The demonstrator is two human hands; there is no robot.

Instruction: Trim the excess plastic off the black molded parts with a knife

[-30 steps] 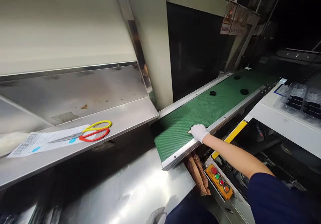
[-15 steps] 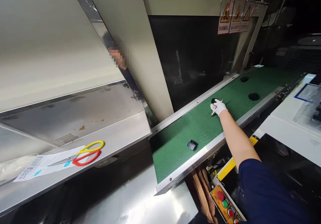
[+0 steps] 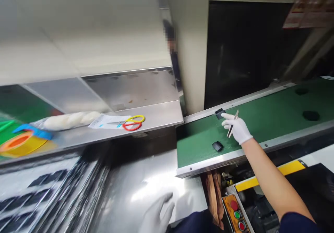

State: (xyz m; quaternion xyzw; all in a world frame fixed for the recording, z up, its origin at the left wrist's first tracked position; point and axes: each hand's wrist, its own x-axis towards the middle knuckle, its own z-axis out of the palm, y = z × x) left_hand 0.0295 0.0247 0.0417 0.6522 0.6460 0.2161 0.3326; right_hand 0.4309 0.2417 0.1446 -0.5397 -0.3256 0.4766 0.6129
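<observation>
My right hand (image 3: 238, 130), in a white glove, is over the green conveyor belt (image 3: 198, 153). A slim knife-like tool (image 3: 232, 123) with a pointed end is gripped across its fingers. The fingertips are at the edge of a small black plastic part (image 3: 220, 113); whether they pinch it or only touch it is unclear. Nearer the belt's front edge lies a second black part (image 3: 217, 146). At the bottom, my gloved left hand (image 3: 158, 215) is blurred over the shiny metal surface (image 3: 130, 187), thumb and fingers apart, holding nothing.
Farther right on the belt lie two dark parts (image 3: 311, 115). Scissors (image 3: 133, 123), a paper sheet and a yellow tape roll (image 3: 24, 144) rest on the metal shelf (image 3: 161, 116). Stacked trays (image 3: 39, 191) with black parts stand lower left. A button box (image 3: 236, 212) sits below the belt.
The view has swung left, bringing the trays and tape roll into sight. My left hand has entered at the bottom. My right hand and the black part are closer to the belt's left end.
</observation>
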